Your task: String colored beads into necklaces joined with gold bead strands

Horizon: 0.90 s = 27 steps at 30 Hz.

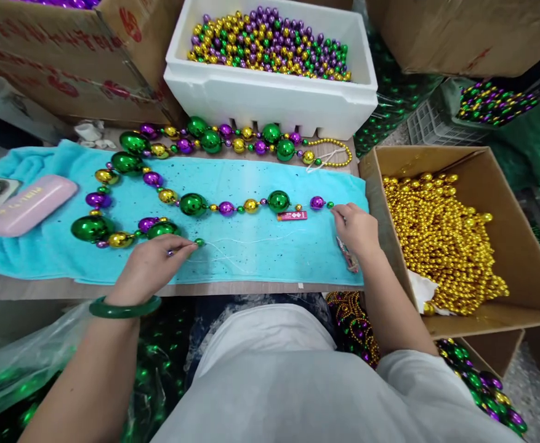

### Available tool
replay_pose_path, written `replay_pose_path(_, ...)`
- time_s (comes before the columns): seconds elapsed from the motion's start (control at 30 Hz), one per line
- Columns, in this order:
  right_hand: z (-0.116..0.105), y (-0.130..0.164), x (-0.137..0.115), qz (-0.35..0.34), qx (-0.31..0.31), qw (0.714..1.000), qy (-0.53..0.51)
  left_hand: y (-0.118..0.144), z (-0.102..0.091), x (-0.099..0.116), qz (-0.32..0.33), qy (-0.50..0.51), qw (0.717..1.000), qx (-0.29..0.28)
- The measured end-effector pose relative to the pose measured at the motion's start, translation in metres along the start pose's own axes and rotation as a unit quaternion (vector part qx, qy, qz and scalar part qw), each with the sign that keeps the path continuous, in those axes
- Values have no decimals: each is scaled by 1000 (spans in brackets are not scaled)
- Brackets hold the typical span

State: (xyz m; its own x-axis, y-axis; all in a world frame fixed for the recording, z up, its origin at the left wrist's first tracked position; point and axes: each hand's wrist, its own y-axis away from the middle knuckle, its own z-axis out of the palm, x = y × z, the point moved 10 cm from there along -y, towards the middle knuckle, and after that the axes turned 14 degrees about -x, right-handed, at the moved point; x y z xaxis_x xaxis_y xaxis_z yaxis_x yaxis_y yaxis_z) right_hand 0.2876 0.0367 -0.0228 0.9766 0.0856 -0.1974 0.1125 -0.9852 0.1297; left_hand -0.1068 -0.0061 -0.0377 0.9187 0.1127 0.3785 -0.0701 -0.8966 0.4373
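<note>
A bead garland (226, 208) of green, purple and gold balls loops over the blue towel (251, 246). My left hand (152, 261), a green bangle on its wrist, is closed in a pinch at one end, by a small green bead (199, 242). Thin clear strings (233, 240) trail rightward from there. At the garland's other end my right hand (356, 229) pinches the string beside another small green bead (330, 205), near a purple bead (317, 202). A red lighter (292, 215) lies below the garland. Small snips (347, 256) lie partly under my right hand.
A white foam box (270, 98) of mixed beads stands behind the towel, with a finished-looking strand (212, 141) before it. Right of the table is a carton (526, 246) of gold beads. A pink case (32, 205) lies left; another carton (66, 55) stands behind it.
</note>
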Motion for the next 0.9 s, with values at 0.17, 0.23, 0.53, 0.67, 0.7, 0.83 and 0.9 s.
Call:
replay_pose_path(0.17,-9,17,24,21,107,987,-115,5,2,14,35,-89,995,38)
replay_pose_path(0.23,-6,21,20,-34,123,975,-181,8,1,26,58,-129,987,71)
replay_pose_path(0.53,52,-13,-61,-94,-54,991,-81,22,24,118,232,-154,944,178)
replay_pose_path(0.67,20,-1,-53,-87,-30,995,-47,21,50,148,329,-150,922,139)
replay_pose_path(0.7,7,6,-42,-82,-26,995,-48,20,56,154,353,-149,914,130)
replay_pose_path(0.83,-48,37,50,17,19,996,-88,13,67,175,414,-148,891,109)
replay_pose_path(0.9,-60,51,110,102,40,986,-128,9,70,188,431,-152,883,107)
